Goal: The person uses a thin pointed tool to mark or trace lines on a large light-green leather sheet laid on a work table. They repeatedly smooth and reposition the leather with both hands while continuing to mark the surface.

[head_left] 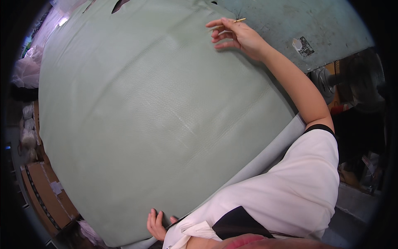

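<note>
Grey-green, grained sheet, leather-like (157, 112), spread under two bare hands and filling most of the frame. The right hand (244, 36), at upper centre-right, pinches a thin gold-coloured stick (240, 19) between thumb and forefinger; the other fingers are loosely curled and parted above the sheet. The left hand (156, 225), at lower centre, lies at the sheet's near border with its fingers slightly apart; whether it grips the border cannot be told. Creases cross the sheet's surface, with pale wrinkles near mid-frame. Along its lower right side, a paler grey strip (265, 162) runs beside the person's white garment (290, 174), whose sleeve ends in a black band. A dark gap (119, 5) shows in the sheet at the top, left of centre. Upper right: a worn blue-green tabletop (340, 31) bearing a torn black-and-white patch (305, 46). Right edge: a fan (367, 76), partly in shadow. Left edge, from top to bottom: translucent plastic wrapping (31, 68), pale wrapped bundles (28, 128) and a brown cardboard box (45, 197).
</note>
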Tool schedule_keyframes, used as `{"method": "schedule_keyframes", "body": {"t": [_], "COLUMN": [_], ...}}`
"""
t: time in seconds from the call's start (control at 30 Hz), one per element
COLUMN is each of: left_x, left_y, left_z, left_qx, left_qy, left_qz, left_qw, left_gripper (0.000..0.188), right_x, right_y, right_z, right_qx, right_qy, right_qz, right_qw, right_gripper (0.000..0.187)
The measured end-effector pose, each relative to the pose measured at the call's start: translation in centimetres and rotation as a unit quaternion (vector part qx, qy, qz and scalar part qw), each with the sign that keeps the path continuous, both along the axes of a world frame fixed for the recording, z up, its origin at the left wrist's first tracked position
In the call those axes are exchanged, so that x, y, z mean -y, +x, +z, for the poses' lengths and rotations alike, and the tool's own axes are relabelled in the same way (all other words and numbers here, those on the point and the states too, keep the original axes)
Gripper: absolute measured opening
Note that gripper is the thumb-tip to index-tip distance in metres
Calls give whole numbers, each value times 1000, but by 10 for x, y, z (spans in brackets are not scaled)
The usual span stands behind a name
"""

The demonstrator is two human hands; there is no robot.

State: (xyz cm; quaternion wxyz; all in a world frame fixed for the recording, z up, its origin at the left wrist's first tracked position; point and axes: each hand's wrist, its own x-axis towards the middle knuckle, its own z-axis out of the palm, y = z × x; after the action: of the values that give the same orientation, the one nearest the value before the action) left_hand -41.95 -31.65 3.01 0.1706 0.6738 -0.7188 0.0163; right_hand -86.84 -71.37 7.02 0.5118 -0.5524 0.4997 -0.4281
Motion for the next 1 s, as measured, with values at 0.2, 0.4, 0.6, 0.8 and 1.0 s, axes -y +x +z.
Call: {"method": "schedule_keyframes", "body": {"t": [0.2,0.4,0.6,0.8,1.0], "left_x": [1,2,2,2,-1], "left_y": [-1,-2,-5,0,1], "left_z": [2,2,4,3,1], "left_qx": [6,3,6,18,10], "left_qy": [-6,-2,-2,3,6], "left_qz": [5,8,12,3,3], "left_qw": [1000,1000,1000,1000,1000], "left_gripper": [36,36,36,35,36], "right_x": [-1,-8,-16,-16,-18], "right_y": [-17,-37,-41,-41,-43], "right_z": [-27,-26,-16,-20,-15], "right_qx": [-68,-105,-166,-236,-249], "right_qy": [-119,-77,-85,-124,-113], "right_qz": [-191,-79,-40,-11,-39], "right_qw": [972,988,982,964,961], "right_gripper": [36,19,11,11,11]}}
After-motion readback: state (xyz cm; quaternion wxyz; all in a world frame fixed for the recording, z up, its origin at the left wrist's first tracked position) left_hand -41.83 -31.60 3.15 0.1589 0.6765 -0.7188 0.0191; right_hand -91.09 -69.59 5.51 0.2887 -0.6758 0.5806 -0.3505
